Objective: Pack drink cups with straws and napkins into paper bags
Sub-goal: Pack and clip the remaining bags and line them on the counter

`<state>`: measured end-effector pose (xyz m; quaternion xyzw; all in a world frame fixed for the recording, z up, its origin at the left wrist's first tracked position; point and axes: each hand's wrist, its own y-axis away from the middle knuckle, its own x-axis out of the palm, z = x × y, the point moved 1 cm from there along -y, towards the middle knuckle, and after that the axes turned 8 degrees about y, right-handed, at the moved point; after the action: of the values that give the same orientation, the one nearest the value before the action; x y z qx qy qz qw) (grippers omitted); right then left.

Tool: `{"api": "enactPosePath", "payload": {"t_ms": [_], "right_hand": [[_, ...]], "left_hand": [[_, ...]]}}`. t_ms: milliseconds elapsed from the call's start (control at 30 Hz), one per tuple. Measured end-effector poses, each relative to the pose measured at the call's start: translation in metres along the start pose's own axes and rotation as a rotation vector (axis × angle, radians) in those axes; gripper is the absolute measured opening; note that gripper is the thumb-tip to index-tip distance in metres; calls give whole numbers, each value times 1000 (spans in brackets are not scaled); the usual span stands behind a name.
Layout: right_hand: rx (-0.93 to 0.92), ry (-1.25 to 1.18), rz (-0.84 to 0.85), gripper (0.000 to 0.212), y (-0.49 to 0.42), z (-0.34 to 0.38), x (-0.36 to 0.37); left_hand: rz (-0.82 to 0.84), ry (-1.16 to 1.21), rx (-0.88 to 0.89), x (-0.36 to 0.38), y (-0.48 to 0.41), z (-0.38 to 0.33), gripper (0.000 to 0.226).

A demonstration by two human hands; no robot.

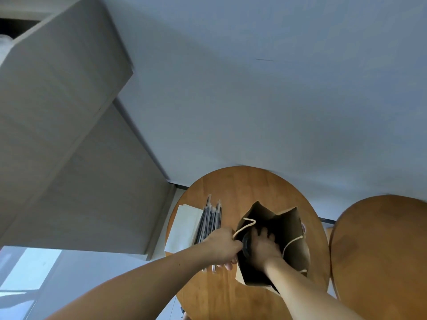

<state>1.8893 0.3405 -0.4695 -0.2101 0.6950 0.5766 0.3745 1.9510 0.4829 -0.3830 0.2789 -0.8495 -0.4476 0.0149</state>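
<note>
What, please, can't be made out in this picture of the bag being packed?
Head view:
Cup: only a dark rim shows; the right hand and bag hide the rest.
Bag's inside: too dark to see.
Napkins: partly under the straws.
Second table: cut off at the right edge.

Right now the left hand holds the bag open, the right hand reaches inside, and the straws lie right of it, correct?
Not quite: in the head view the straws lie left of the bag, on the table. The rest holds.
</note>
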Motion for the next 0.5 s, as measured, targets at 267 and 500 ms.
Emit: {"api": "enactPosePath", "payload": {"t_ms": [267,500], "right_hand": [[-102,1,-26,35,53,-10,-78],[-99,-7,-254,9,117,-44,-176]], "left_hand": [[49,-328,154,-6,2,-23,46],[109,-459,308,-38,22,-57,78]]}}
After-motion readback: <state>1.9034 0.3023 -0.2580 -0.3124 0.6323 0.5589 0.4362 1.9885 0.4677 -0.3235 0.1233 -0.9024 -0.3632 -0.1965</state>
